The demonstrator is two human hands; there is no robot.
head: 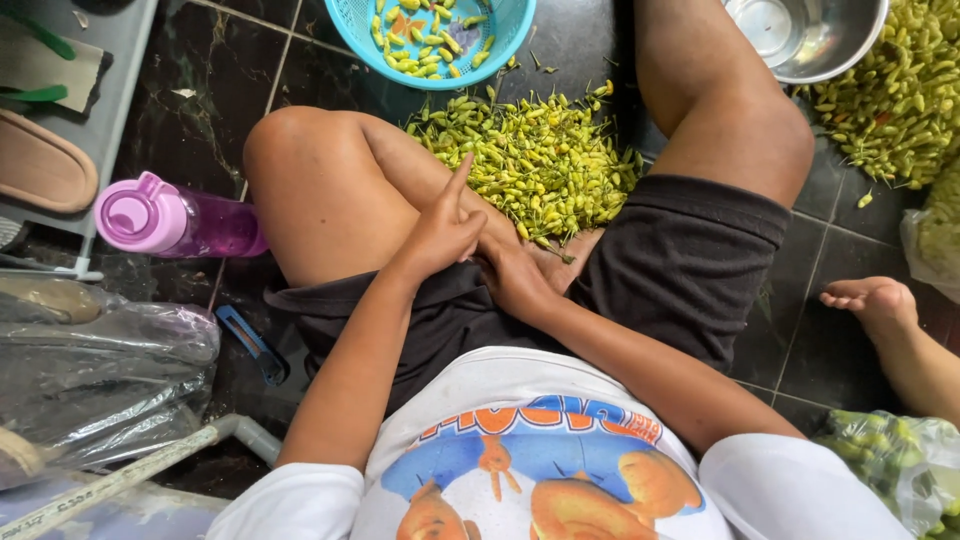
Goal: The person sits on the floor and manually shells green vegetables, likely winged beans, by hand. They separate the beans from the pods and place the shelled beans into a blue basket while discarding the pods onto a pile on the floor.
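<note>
Left hand (440, 232) loosely curled, index finger up, resting on right hand (515, 275); right's grip hidden. Chili pile (535, 160) just beyond on the floor.

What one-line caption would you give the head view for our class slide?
Seated on dark tiles, a person rests left hand and right hand together by a heap of yellow-green chillies.

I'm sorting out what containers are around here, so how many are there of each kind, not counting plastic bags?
Turquoise plastic basket: 1
Metal bowl: 1
Pink and purple water bottle: 1
Total: 3
The basket holds some yellow-green chillies; the bowl looks empty.
</note>
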